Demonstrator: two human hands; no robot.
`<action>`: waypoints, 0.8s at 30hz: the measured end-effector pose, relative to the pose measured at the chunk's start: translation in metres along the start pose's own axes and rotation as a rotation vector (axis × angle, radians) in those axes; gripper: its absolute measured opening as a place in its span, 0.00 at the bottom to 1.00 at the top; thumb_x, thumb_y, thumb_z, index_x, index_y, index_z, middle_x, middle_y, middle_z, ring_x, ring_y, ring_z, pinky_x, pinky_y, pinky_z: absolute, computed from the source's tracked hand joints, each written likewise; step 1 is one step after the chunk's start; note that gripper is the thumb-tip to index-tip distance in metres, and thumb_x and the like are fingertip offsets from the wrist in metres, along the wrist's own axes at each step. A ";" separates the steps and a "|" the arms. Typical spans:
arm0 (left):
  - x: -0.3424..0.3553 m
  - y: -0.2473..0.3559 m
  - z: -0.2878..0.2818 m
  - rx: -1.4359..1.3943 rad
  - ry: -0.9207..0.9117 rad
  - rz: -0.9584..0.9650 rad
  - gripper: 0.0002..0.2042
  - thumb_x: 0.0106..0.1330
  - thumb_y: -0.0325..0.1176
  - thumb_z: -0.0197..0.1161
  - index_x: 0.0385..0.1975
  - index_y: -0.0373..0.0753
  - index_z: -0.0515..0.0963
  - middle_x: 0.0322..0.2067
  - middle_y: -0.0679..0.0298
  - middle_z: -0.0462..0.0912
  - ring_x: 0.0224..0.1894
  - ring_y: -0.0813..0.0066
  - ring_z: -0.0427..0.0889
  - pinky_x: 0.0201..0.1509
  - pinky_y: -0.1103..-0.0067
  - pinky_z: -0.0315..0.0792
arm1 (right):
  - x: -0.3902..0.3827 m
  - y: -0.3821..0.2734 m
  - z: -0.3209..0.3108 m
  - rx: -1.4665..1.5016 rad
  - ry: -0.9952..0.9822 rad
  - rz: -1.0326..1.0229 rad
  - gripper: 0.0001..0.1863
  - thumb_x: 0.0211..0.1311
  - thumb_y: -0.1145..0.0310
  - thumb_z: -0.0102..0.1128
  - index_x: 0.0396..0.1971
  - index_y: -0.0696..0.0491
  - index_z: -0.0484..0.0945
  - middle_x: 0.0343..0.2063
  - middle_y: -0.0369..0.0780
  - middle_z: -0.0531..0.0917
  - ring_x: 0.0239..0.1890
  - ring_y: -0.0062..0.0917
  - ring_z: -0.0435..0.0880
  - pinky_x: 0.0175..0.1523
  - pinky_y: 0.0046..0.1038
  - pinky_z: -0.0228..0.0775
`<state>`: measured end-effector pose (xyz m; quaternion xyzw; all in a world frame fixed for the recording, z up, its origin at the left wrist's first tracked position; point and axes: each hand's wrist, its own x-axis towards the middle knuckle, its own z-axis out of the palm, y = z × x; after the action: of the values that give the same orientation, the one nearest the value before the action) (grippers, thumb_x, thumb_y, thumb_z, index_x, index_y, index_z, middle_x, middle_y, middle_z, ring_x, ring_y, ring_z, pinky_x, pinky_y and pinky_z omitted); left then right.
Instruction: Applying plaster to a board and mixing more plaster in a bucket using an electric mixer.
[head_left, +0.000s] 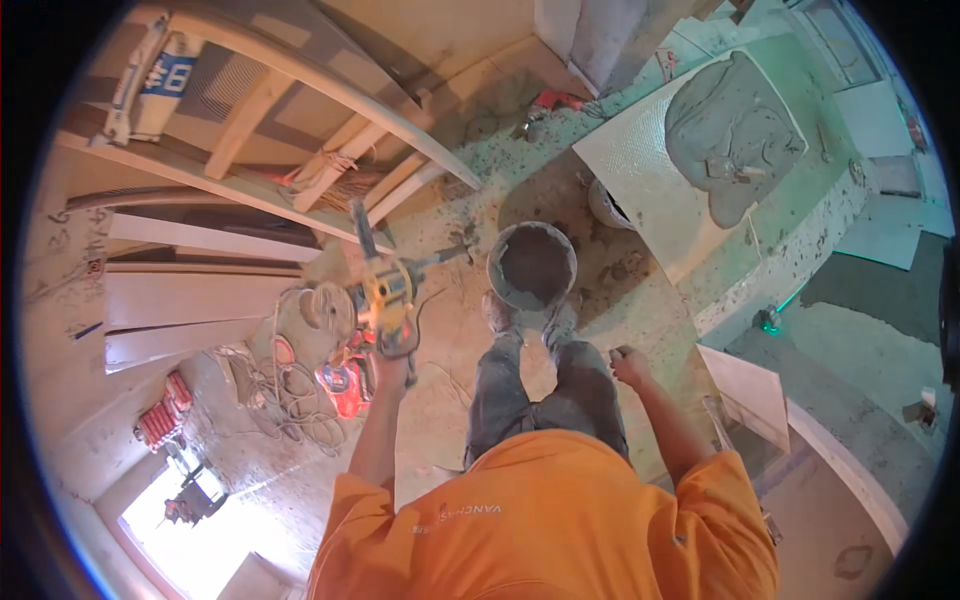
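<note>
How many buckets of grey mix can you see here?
1: the bucket of grey mix stands on the floor just ahead of the person's feet. A second rounded container peeks out behind the white board, mostly hidden.

- The left hand (392, 368) grips a yellow mixer drill (385, 295), at nine o'clock from a grey bucket (532, 265).
- The right hand (628, 365), a loose fist, hangs at five o'clock from the bucket.
- A board with wet mortar (735, 130) lies at two o'clock.
</note>
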<state>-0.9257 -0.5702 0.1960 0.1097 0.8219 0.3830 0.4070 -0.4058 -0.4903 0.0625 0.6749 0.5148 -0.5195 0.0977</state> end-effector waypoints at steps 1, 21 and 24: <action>-0.029 0.001 -0.025 0.018 -0.050 0.036 0.16 0.65 0.23 0.67 0.52 0.43 0.76 0.40 0.71 0.81 0.38 0.83 0.80 0.31 0.81 0.75 | -0.006 -0.004 -0.007 0.014 0.002 -0.017 0.20 0.70 0.56 0.55 0.42 0.58 0.86 0.25 0.42 0.86 0.24 0.27 0.86 0.31 0.32 0.78; -0.030 -0.007 0.052 0.221 -0.806 0.044 0.20 0.75 0.51 0.53 0.49 0.41 0.81 0.43 0.60 0.87 0.46 0.64 0.85 0.50 0.65 0.78 | 0.007 -0.232 -0.060 -0.177 0.101 -0.746 0.22 0.67 0.48 0.55 0.29 0.52 0.86 0.29 0.46 0.87 0.33 0.38 0.87 0.38 0.44 0.76; 0.007 -0.013 0.139 1.259 -0.921 0.461 0.24 0.67 0.55 0.59 0.45 0.37 0.82 0.36 0.52 0.86 0.39 0.60 0.86 0.44 0.65 0.78 | 0.059 -0.120 -0.031 -0.310 -0.236 -0.214 0.19 0.57 0.50 0.60 0.32 0.50 0.88 0.34 0.46 0.88 0.37 0.42 0.88 0.41 0.42 0.80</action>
<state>-0.8237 -0.5007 0.1306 0.6310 0.5901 -0.1606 0.4773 -0.4864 -0.3805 0.0770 0.5278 0.6422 -0.5169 0.2044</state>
